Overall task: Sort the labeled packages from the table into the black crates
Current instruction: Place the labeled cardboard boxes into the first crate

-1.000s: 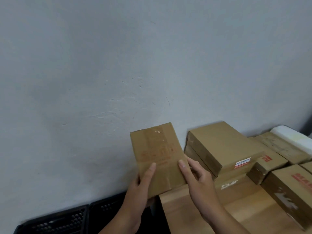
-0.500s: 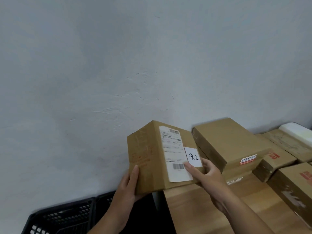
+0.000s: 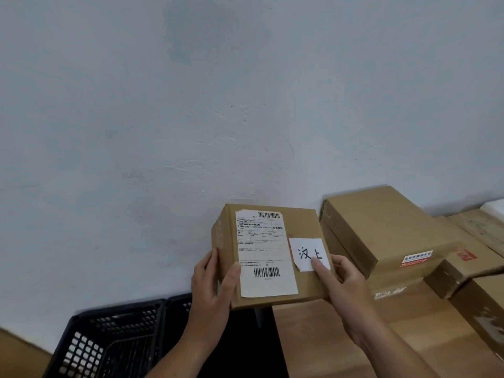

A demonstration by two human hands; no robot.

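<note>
Item: package [image 3: 275, 293], cardboard, one. We are holding it in the air with both hands, just off the left end of the table [image 3: 313, 339], with its printed label [image 3: 263, 252] facing us. The face is reading near square from here, so we are not calling a long axis.

Left hand [image 3: 211, 287]: gripping the package's left side, thumb lying on the label's lower left corner.

Right hand [image 3: 345, 289]: gripping the lower right corner, thumb pressing on the white handwritten slip [image 3: 305, 251].

Destination: black crates [image 3: 90, 347], two side by side, sitting below and to the left of the package; the left hand is nearer them. We are judging that the coming move is a carry down and leftward.

Remaining stock: other boxes [image 3: 381, 230] are waiting on the table to the right.
</note>
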